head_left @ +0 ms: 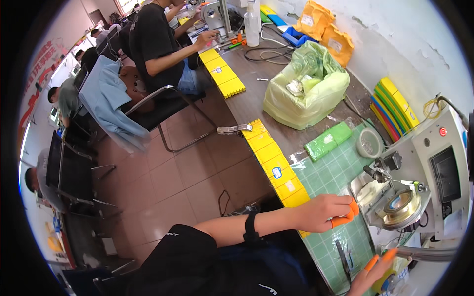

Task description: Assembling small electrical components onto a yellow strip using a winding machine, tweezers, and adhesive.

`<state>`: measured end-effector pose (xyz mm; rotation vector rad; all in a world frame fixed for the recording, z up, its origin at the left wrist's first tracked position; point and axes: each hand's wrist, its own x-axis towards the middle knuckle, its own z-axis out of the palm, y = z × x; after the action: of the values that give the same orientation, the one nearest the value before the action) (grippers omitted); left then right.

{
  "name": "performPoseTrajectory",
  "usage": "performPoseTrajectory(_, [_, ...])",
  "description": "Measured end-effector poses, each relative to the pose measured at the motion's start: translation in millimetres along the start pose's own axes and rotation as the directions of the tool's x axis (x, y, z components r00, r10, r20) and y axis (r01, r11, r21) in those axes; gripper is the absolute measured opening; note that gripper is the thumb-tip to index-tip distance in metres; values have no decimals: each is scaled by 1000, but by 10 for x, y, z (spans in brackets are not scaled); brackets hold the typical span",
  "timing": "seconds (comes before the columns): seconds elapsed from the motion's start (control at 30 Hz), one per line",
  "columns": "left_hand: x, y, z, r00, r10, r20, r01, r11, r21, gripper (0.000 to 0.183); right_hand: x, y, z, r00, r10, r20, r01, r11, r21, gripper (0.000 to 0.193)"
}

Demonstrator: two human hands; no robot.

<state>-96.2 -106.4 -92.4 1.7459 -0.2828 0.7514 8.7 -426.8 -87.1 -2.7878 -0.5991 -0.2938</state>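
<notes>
My left hand (pixel 323 212), with orange finger cots on its fingertips, is closed above the green cutting mat (pixel 323 185). Whatever its curled fingers may pinch is hidden. It hovers left of a grey-white bench machine (pixel 429 148) that carries a round brass-coloured wheel (pixel 399 203). At the lower right, my right hand (pixel 368 278) has its orange-tipped fingers stretched out, close to a metal bar (pixel 427 253) and a yellow round thing (pixel 385 283). I see nothing in that hand. Dark tweezers (pixel 342 255) lie on the mat between the hands.
Yellow strips (pixel 276 165) line the table edge, with a metal clamp (pixel 234 129). Farther back are a green packet (pixel 328 140), a grey bowl (pixel 369 143), and a bag-lined bin (pixel 303 98). A co-worker (pixel 158 44) sits beyond; a chair (pixel 163 103) stands on the left.
</notes>
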Motion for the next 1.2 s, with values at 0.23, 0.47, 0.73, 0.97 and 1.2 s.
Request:
performPoseTrajectory(0.23, [774, 263, -167, 979, 200, -40, -204, 966, -156, 9, -65, -17, -288, 960, -79, -270, 161, 941, 296, 53])
performPoseTrajectory(0.47, [1521, -558, -294, 980, -84, -181, -22, 857, -516, 5, -319, 370, -114, 873, 135, -468, 164, 823, 543, 45])
performPoseTrajectory(0.73, [1244, -932, -282, 978, -199, -61, 167, 926, -338, 8, -441, 663, 62, 813, 530, -242, -245, 688, 684, 36])
performPoseTrajectory(0.97, [1239, -970, -246, 977, -204, -68, 169, 924, -343, 10, -413, 590, -5, 798, 583, -154, -269, 573, 775, 31])
performPoseTrajectory(1.2, [1247, -959, -289, 976, -196, -91, 154, 926, -345, 10, -415, 642, 125, 804, 567, -181, -246, 593, 767, 34])
